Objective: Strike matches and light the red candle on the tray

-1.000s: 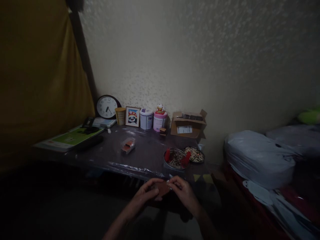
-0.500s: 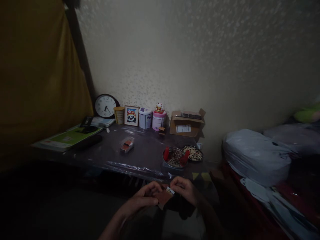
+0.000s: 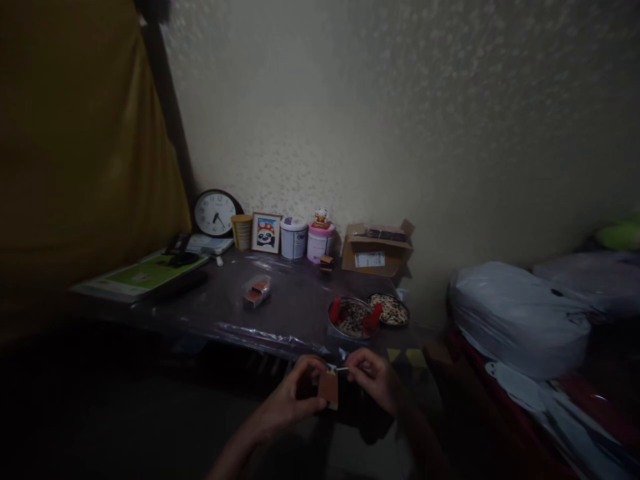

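Observation:
My left hand [image 3: 295, 395] pinches a small reddish-brown matchbox [image 3: 328, 388] by its edges, thumb below and fingers above. Pale match ends show at the box's upper end. Between the fingertips of my right hand [image 3: 374, 377] is a thin pale matchstick [image 3: 343, 369], its far tip at the box's top. Beyond the hands, a round bowl [image 3: 353, 335] holds a heap of small dark and pale bits, with red pieces standing at its sides. Beside it lies a round dish of matchsticks [image 3: 389, 310]. A clear-wrapped pack of matchboxes [image 3: 258, 291] rests further left.
The dark table [image 3: 295, 293] has a plastic-covered front edge. Along the wall stand a clock [image 3: 216, 213], a framed panda picture [image 3: 266, 233], a white tub [image 3: 293, 239], a pink tub [image 3: 320, 245] and an open cardboard box [image 3: 367, 260]. White bags [image 3: 515, 320] lie at right.
The matchbox has turned more upright in my left hand. My right hand has drawn slightly away from it, and a matchstick now shows between its fingers and the box. The view has shifted slightly.

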`<act>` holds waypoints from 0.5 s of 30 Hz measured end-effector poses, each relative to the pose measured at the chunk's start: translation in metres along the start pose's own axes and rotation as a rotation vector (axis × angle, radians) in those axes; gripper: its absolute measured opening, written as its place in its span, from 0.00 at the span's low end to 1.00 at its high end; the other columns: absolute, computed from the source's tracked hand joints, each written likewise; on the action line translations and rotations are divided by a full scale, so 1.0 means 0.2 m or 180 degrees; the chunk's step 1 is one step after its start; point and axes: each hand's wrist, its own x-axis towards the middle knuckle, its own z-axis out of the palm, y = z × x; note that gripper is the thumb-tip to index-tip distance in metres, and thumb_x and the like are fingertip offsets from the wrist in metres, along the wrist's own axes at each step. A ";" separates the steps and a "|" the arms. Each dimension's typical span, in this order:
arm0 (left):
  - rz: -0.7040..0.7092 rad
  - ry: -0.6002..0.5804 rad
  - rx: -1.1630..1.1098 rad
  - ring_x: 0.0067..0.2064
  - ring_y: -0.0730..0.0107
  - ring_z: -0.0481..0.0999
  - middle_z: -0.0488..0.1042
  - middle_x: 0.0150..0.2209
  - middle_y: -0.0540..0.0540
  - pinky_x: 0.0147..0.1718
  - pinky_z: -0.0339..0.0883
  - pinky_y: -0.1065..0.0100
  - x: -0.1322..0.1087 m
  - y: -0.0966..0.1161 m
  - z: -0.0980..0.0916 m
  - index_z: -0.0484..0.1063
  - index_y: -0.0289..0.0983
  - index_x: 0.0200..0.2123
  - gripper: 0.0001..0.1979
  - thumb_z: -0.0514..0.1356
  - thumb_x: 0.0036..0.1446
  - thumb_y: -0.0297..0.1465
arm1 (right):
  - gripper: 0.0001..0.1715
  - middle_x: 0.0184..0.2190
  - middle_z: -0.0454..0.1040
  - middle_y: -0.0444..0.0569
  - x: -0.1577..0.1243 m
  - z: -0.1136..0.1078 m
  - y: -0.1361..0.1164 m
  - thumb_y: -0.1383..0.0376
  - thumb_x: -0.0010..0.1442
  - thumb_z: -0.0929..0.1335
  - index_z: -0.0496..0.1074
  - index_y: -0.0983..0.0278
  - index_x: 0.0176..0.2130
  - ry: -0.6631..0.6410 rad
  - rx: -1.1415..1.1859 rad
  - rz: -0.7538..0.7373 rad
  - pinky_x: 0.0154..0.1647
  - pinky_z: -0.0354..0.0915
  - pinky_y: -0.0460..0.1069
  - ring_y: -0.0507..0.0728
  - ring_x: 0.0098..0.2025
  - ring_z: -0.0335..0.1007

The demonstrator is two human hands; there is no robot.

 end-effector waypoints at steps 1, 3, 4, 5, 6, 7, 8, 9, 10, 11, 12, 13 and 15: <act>0.0045 0.0043 0.0157 0.49 0.61 0.65 0.65 0.45 0.47 0.47 0.58 0.63 0.00 0.00 0.00 0.65 0.41 0.42 0.19 0.65 0.46 0.32 | 0.03 0.29 0.72 0.43 0.00 0.01 0.00 0.66 0.54 0.66 0.68 0.62 0.29 0.0020 -0.0086 -0.0074 0.34 0.67 0.46 0.51 0.28 0.71; 0.0140 0.0109 0.0467 0.51 0.60 0.64 0.64 0.47 0.46 0.50 0.57 0.62 0.00 0.00 0.01 0.66 0.41 0.43 0.19 0.65 0.46 0.31 | 0.03 0.29 0.72 0.43 0.00 0.02 -0.01 0.68 0.54 0.66 0.68 0.62 0.28 0.0069 -0.0300 -0.0234 0.34 0.67 0.46 0.51 0.29 0.70; 0.0192 0.0130 0.0600 0.52 0.59 0.63 0.64 0.48 0.46 0.52 0.55 0.61 0.00 0.00 0.01 0.66 0.41 0.43 0.19 0.65 0.46 0.30 | 0.04 0.30 0.73 0.43 -0.01 0.02 -0.01 0.69 0.54 0.66 0.68 0.62 0.28 0.0087 -0.0413 -0.0303 0.33 0.67 0.46 0.51 0.29 0.70; 0.0230 0.0139 0.0715 0.54 0.58 0.62 0.64 0.49 0.46 0.53 0.54 0.61 0.00 0.00 0.02 0.66 0.41 0.44 0.20 0.65 0.46 0.30 | 0.04 0.29 0.73 0.43 -0.01 0.03 -0.01 0.70 0.53 0.65 0.68 0.61 0.28 0.0091 -0.0523 -0.0371 0.32 0.67 0.46 0.51 0.29 0.70; 0.0254 0.0144 0.0799 0.55 0.57 0.62 0.63 0.50 0.45 0.54 0.53 0.60 0.00 0.00 0.02 0.66 0.41 0.45 0.20 0.64 0.46 0.30 | 0.05 0.29 0.73 0.43 -0.01 0.04 -0.01 0.71 0.53 0.65 0.68 0.61 0.28 0.0082 -0.0626 -0.0433 0.32 0.66 0.45 0.51 0.29 0.69; 0.0268 0.0139 0.0852 0.56 0.57 0.61 0.63 0.50 0.45 0.55 0.53 0.59 0.00 -0.01 0.02 0.66 0.41 0.46 0.21 0.64 0.47 0.31 | 0.06 0.28 0.72 0.42 -0.01 0.04 -0.02 0.71 0.52 0.65 0.69 0.61 0.28 0.0069 -0.0718 -0.0495 0.32 0.65 0.45 0.51 0.30 0.69; 0.0277 0.0129 0.0883 0.56 0.56 0.61 0.63 0.51 0.44 0.55 0.53 0.59 0.00 -0.01 0.03 0.65 0.41 0.46 0.22 0.64 0.47 0.31 | 0.06 0.28 0.72 0.42 -0.01 0.05 -0.02 0.72 0.52 0.65 0.69 0.61 0.28 0.0046 -0.0796 -0.0547 0.31 0.65 0.45 0.51 0.30 0.68; 0.0285 0.0117 0.0903 0.56 0.56 0.61 0.64 0.51 0.44 0.55 0.53 0.58 0.00 -0.02 0.03 0.65 0.41 0.47 0.22 0.64 0.47 0.32 | 0.06 0.27 0.72 0.42 -0.01 0.05 -0.02 0.72 0.52 0.65 0.69 0.61 0.28 0.0028 -0.0866 -0.0584 0.31 0.64 0.45 0.51 0.30 0.68; 0.0287 0.0104 0.0920 0.56 0.56 0.61 0.64 0.51 0.44 0.55 0.53 0.58 0.00 -0.02 0.03 0.65 0.41 0.48 0.22 0.64 0.47 0.32 | 0.06 0.26 0.72 0.41 -0.01 0.05 -0.02 0.72 0.52 0.65 0.69 0.62 0.28 0.0022 -0.0927 -0.0607 0.31 0.63 0.44 0.51 0.29 0.68; 0.0289 0.0096 0.0932 0.56 0.56 0.62 0.64 0.51 0.43 0.55 0.53 0.58 0.00 -0.02 0.04 0.65 0.41 0.48 0.23 0.64 0.47 0.32 | 0.07 0.26 0.71 0.41 -0.01 0.06 -0.02 0.73 0.52 0.65 0.69 0.62 0.28 0.0035 -0.0975 -0.0619 0.31 0.63 0.44 0.51 0.29 0.68; 0.0286 0.0095 0.0946 0.55 0.56 0.62 0.64 0.51 0.43 0.55 0.54 0.58 0.00 -0.02 0.04 0.65 0.41 0.48 0.22 0.64 0.47 0.32 | 0.07 0.25 0.71 0.41 -0.01 0.06 -0.02 0.73 0.53 0.65 0.69 0.62 0.28 0.0072 -0.1000 -0.0618 0.31 0.63 0.44 0.51 0.28 0.68; 0.0275 0.0108 0.0958 0.55 0.56 0.63 0.64 0.51 0.43 0.55 0.54 0.59 0.00 -0.02 0.04 0.66 0.41 0.47 0.22 0.64 0.47 0.32 | 0.07 0.25 0.71 0.41 -0.01 0.07 -0.02 0.72 0.53 0.65 0.69 0.62 0.27 0.0123 -0.1003 -0.0609 0.31 0.63 0.44 0.51 0.28 0.67; 0.0271 0.0159 0.0939 0.55 0.57 0.63 0.65 0.51 0.44 0.55 0.55 0.60 0.00 -0.02 0.05 0.67 0.41 0.46 0.21 0.65 0.47 0.31 | 0.06 0.24 0.71 0.40 -0.01 0.08 -0.02 0.72 0.53 0.65 0.69 0.62 0.27 0.0242 -0.0940 -0.0558 0.31 0.63 0.44 0.51 0.28 0.68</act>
